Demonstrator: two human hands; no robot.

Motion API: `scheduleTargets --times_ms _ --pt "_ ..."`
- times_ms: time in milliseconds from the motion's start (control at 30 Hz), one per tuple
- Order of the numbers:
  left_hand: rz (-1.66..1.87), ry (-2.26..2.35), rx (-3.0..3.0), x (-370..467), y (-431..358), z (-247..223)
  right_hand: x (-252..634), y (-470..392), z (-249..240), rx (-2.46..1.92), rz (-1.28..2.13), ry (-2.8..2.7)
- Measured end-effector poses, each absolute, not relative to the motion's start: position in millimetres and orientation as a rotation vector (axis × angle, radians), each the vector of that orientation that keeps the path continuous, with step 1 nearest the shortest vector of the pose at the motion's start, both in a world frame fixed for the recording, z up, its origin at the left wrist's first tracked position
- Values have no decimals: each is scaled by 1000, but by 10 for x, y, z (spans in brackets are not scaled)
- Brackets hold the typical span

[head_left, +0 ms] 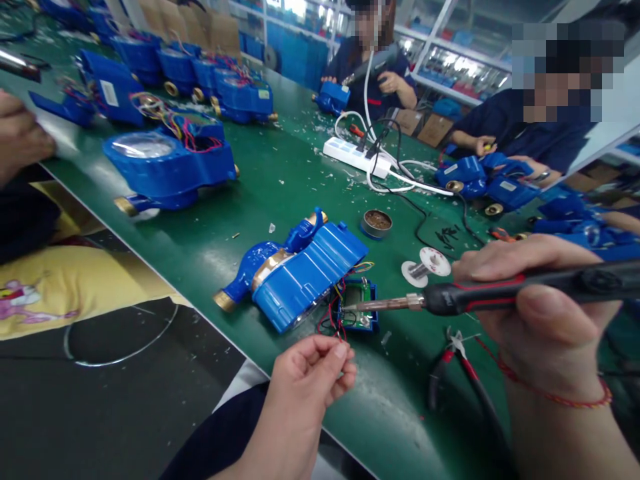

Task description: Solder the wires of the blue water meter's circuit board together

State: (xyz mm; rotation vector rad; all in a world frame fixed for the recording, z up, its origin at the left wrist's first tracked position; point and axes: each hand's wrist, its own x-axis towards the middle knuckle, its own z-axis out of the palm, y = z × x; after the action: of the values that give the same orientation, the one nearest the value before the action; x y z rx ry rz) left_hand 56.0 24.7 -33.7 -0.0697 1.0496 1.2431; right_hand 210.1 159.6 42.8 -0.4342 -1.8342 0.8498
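Observation:
My right hand (540, 320) grips a black and red soldering iron (450, 298), its metal tip over a green circuit board (357, 303) in a small blue housing. My left hand (315, 370) is closed in a pinch just in front of the board, at the ends of thin red and black wires (333, 320). Those wires run to the board beside a blue meter (305, 277) with brass ends, which lies tilted on the green table (295, 177). A solder spool (425, 267) stands behind the iron, and red-handled cutters (457, 360) lie open below it.
A round tin (377, 223) sits behind the board. Farther back is a white power strip (356, 157) with cables. Another blue meter (167, 163) and several more stand at the left. Two people work across the table; a person's hand (23, 137) shows at the left edge.

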Motion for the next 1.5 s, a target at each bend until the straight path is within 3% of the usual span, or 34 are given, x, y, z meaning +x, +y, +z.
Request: scheduleTargets --times_ms 233,1500 --pt "1242 1049 -77 573 274 -350 2080 1738 410 -272 967 -1973" --pt "1425 1163 -146 659 327 -305 2049 1668 311 -386 972 -2057"
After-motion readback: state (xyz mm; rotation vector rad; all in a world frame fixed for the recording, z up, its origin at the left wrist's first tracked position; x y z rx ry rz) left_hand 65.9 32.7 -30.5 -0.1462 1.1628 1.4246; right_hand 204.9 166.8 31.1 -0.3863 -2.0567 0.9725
